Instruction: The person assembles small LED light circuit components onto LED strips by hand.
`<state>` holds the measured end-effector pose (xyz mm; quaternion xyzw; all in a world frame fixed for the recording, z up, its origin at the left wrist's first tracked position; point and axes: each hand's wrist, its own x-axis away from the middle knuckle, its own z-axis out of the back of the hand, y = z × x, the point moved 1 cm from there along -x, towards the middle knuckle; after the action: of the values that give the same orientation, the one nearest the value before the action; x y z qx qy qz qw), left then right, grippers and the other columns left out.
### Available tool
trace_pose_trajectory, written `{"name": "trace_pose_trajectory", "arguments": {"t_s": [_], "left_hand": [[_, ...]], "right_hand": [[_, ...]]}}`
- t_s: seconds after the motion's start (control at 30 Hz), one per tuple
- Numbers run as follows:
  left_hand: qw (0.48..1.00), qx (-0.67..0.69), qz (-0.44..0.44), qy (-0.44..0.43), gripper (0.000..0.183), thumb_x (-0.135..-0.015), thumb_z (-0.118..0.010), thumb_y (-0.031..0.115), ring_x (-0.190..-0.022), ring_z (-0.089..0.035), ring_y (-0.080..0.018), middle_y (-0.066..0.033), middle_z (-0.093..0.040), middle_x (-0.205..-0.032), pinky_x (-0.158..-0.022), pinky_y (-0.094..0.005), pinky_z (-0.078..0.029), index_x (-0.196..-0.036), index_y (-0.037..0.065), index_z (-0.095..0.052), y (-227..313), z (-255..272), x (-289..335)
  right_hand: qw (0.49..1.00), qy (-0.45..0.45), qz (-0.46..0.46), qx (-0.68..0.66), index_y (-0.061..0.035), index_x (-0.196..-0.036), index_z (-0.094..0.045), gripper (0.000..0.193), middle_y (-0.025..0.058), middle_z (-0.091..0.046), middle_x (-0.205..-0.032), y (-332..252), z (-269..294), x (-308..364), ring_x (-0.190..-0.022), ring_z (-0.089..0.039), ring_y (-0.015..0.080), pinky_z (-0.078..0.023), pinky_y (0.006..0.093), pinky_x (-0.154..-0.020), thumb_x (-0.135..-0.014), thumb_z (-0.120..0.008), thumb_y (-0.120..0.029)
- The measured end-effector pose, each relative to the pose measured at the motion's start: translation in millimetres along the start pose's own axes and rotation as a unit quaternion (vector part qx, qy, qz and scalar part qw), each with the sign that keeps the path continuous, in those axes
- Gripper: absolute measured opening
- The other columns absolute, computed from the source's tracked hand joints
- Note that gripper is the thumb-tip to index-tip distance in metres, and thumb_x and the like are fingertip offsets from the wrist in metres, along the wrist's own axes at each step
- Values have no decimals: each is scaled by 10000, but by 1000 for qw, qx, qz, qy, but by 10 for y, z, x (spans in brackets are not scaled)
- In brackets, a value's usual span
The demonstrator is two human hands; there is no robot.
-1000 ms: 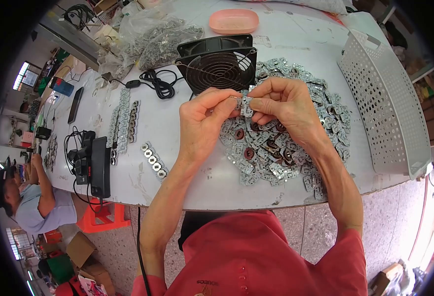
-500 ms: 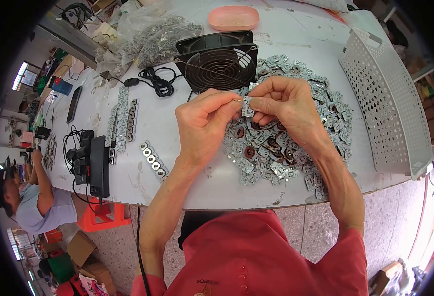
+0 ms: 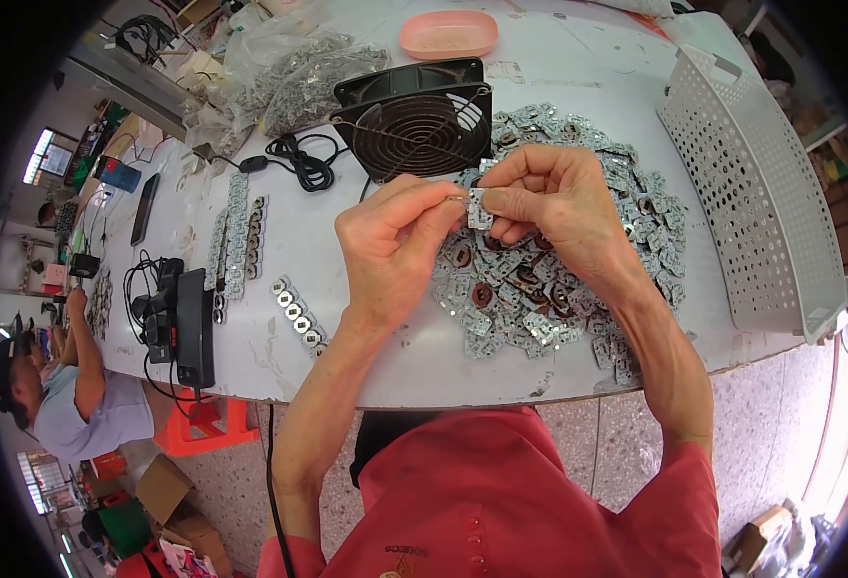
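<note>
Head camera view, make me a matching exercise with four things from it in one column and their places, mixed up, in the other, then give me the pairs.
Things
1. small metal piece
2. pink tray
3. black fan
4. white basket

Places
A. at the right of the table, beyond the pile of metal parts
B. beside the coiled cable
C. between the thumb and fingers of the right hand
D. toward the far edge of the table

Right pairs
1-C, 2-D, 3-B, 4-A
</note>
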<state>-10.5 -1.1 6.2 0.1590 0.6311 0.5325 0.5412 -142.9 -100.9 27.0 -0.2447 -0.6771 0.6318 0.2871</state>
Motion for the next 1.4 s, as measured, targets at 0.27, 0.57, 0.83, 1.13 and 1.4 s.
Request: {"name": "trace_pose_trajectory", "arguments": {"t_s": [0.27, 0.57, 0.83, 1.13, 1.4], "left_hand": [[994, 63, 93, 6, 89, -782, -599, -38, -643, -565, -98, -50, -606, -732, -571, -213, -479, -857, -68, -637, 27, 14, -12], [971, 106, 213, -21, 121, -805, -607, 18, -661, -585, -99, -64, -611, -753, -598, -255, -553, -897, -56, -633, 31, 37, -32], [965, 83, 245, -33, 114, -767, -606, -5, -603, -578, -101, -67, -618, -719, -531, -237, -512, -857, -63, -645, 50, 46, -49], [985, -41, 144, -82, 189, -703, -677, 16, -588, -555, -64, -37, -627, -670, -524, -207, -458, -880, -48, -653, 65, -158, -23], [984, 53, 156, -62, 198, -743, -625, -56, -669, -584, -73, -43, -637, -759, -579, -195, -469, -936, -30, -657, 45, -7, -89]], "right_hand": [[1000, 5, 13, 3, 36, -864, -614, 102, 60, -618, -688, -1, 4, -14, -569, -586, 91, -493, 195, -535, -780, -628, -20], [998, -2, 64, 6, 54, -834, -612, 107, 89, -625, -680, 28, -45, 5, -569, -599, 104, -502, 212, -520, -760, -632, -20], [999, -29, 36, 27, 58, -787, -605, 80, 94, -622, -684, -21, 48, -17, -590, -609, 117, -510, 213, -539, -761, -625, -15], [996, 47, 70, -8, 51, -846, -606, 108, 88, -627, -716, -111, 199, -52, -624, -614, 117, -516, 206, -577, -790, -620, -41], [998, 29, 55, -11, 45, -832, -613, 101, 86, -631, -708, -90, 130, -22, -613, -612, 113, -503, 201, -562, -780, -628, -41]]}}
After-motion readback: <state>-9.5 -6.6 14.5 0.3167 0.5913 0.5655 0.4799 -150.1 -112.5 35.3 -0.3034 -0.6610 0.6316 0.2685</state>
